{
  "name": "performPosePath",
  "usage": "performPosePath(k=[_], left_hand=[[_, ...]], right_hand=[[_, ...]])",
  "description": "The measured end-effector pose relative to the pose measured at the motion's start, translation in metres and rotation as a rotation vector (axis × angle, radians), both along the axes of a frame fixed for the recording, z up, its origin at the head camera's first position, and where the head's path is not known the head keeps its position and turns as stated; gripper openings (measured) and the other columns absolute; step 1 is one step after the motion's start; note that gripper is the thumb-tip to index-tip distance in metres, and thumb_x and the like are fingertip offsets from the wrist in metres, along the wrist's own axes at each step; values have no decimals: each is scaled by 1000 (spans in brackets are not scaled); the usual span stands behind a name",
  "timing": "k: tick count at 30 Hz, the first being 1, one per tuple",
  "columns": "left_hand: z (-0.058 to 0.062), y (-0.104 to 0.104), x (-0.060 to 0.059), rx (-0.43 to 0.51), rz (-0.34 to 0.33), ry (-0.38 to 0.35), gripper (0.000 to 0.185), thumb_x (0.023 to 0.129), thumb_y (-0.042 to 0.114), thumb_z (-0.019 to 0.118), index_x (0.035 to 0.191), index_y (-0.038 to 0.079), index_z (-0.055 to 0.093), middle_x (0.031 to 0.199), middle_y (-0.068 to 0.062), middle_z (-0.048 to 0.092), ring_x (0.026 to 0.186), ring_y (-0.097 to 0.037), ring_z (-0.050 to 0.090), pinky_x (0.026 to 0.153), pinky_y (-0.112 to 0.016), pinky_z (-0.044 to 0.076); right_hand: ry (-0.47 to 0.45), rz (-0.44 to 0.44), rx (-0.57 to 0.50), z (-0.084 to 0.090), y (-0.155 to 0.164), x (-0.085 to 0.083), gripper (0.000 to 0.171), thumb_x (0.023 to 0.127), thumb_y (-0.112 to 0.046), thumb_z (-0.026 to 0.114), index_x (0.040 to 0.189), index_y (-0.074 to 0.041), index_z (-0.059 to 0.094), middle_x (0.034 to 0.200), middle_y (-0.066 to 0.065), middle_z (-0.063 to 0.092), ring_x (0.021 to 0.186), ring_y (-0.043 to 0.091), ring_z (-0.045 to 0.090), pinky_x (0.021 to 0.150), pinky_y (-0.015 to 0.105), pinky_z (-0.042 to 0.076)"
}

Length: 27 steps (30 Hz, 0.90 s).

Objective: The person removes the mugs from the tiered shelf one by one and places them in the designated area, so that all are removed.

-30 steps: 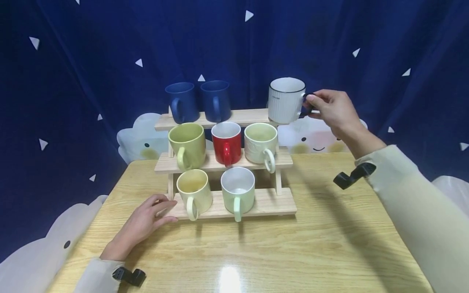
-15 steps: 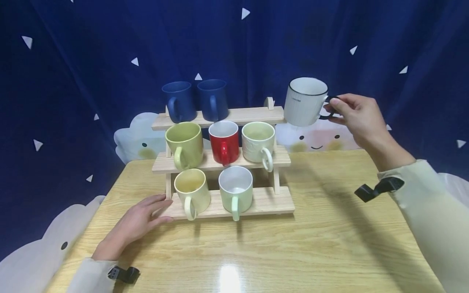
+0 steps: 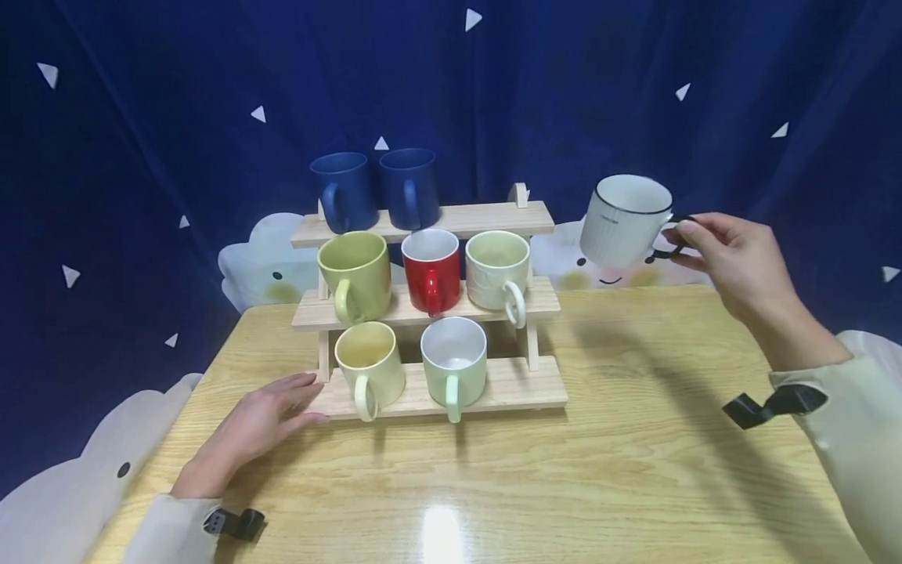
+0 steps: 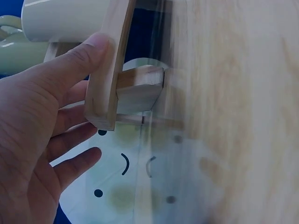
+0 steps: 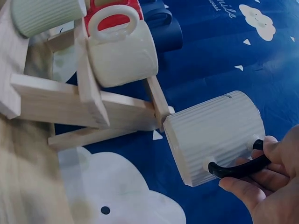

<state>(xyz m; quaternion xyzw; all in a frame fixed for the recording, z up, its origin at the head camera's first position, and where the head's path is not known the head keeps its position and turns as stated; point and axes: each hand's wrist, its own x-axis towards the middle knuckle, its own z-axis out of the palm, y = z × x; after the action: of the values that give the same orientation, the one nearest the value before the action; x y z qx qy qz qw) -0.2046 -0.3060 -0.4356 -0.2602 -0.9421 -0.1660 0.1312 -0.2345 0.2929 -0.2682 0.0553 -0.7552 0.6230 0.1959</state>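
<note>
My right hand [image 3: 733,254] holds a white ribbed mug [image 3: 625,223] with a black rim by its black handle [image 5: 243,167]. The mug is in the air, right of the three-tier wooden rack [image 3: 507,384], tipped slightly. In the right wrist view, thumb and fingers pinch the handle. My left hand [image 3: 264,419] rests at the left end of the rack's bottom shelf. The left wrist view shows its straight thumb [image 4: 93,44] against the board, the other fingers spread loosely beside and behind it.
Two dark blue mugs [image 3: 411,188] stand on the top shelf. Below are an olive-green mug [image 3: 369,278], a red mug [image 3: 444,278] and a pale green mug [image 3: 493,278]. A yellow mug [image 3: 384,380] and a mint mug [image 3: 468,384] occupy the bottom shelf. A blue curtain [image 3: 451,78] hangs behind.
My right hand has carried the white mug off the top shelf, rightward and then somewhat lower. The left hand stays at the rack's lower left end, with its fingers drawn back slightly.
</note>
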Motion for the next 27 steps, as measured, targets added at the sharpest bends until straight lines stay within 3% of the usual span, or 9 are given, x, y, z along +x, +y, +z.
performPosePath(k=[7,13,20,22,27], left_hand=[[-2,-1,0,24,19,54,57,80,40,79,123,4,67,126,-14,64,114,-36,61,96,-53,47],[-5,-4,0,-25,29,11,67,86,47,72,135,3,59,137,-15,56,121,-37,56,99,-54,45],[-7,-4,0,-28,50,26,66,84,48,73,133,5,60,137,-12,57,120,-36,57,97,-55,46],[-8,-4,0,-30,56,26,66,85,49,73,133,5,60,137,-12,57,121,-36,56,97,-55,46],[-8,-3,0,-37,67,15,67,85,51,71,134,6,60,138,-12,57,120,-36,56,96,-55,47]], right_hand=[[21,-9,-69,-20,12,7,11,94,-14,65,97,-5,71,88,-4,72,87,3,67,76,17,55],[23,-57,-58,-40,21,11,13,95,-15,64,101,-7,71,88,-9,72,88,1,66,76,16,55],[45,-85,-112,-62,30,10,13,95,-13,64,104,-7,71,89,-9,73,90,2,66,76,16,55],[39,-120,-94,-69,33,10,15,96,-14,63,106,-5,70,89,-12,72,91,1,65,76,15,54],[-39,-281,89,-84,41,10,36,98,-25,59,117,4,63,88,-23,67,92,-4,61,77,13,53]])
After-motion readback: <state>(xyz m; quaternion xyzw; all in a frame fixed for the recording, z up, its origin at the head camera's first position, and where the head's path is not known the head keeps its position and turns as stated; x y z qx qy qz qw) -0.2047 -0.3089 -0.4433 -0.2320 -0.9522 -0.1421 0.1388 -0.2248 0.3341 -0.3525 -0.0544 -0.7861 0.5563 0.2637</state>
